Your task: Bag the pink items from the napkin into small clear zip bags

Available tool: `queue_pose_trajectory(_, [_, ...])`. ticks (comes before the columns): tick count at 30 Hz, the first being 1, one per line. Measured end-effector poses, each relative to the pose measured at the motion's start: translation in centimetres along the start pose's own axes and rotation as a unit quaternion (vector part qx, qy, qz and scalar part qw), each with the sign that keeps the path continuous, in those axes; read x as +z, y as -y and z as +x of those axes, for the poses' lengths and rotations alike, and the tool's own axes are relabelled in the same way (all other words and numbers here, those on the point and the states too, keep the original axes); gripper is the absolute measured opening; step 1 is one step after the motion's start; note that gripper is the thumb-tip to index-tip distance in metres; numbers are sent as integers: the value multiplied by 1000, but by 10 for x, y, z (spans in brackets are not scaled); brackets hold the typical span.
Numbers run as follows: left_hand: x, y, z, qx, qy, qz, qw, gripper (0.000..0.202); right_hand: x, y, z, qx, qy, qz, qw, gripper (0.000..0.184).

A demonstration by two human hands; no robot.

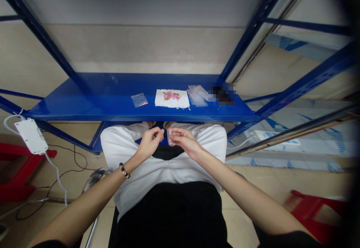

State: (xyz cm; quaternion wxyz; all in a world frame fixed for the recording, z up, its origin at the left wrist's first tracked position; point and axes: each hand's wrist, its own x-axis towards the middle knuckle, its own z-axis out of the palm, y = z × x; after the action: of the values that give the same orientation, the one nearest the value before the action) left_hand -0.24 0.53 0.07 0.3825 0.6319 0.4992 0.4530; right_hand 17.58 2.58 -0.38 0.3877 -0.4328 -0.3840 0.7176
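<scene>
My right hand point(186, 141) holds a small clear plastic bag point(169, 137) upright between its thumb and fingers, above my lap. Close to its left side is my left hand point(151, 141), fingers curled in and closed; whatever they may pinch is too small to make out. Beyond both hands, a white cloth point(159, 98) lies on the blue shelf point(112, 90), bearing a pile of small pink and greenish-brown pieces point(171, 95). Left of the cloth lies a clear zip bag point(139, 100) with a few pinkish bits inside. Several flat clear bags point(199, 95) overlap at its right.
A dark, pixelated item point(223, 95) sits at the shelf's right end. Blue uprights point(247, 26) frame the shelf. At left hangs a white power strip point(32, 135) with its cable, near a red stool point(17, 169). Another red stool point(312, 210) stands at lower right.
</scene>
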Motion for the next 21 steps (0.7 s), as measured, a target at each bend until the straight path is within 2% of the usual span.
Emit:
queue_pose_trajectory(2, [1, -1, -1, -12, 72, -17, 997, 42, 1, -2, -1, 6, 8, 2, 1000, 30])
queue_pose_trajectory(4, [2, -2, -1, -11, 104, -30, 994, 39, 1, -3, -1, 2, 12, 3, 1000, 27])
queue_pose_trajectory(8, [5, -1, -1, -14, 101, -41, 994, 30, -1, -3, -1, 0, 20, -5, 1000, 26])
queue_pose_trajectory(11, [6, 1, -1, -15, 88, -45, 995, 33, -1, -3, -1, -3, 32, -20, 999, 25])
queue_pose_trajectory(21, [1, 0, 0, -30, 133, -69, 988, 29, 0, -2, -1, -4, 35, -39, 999, 26])
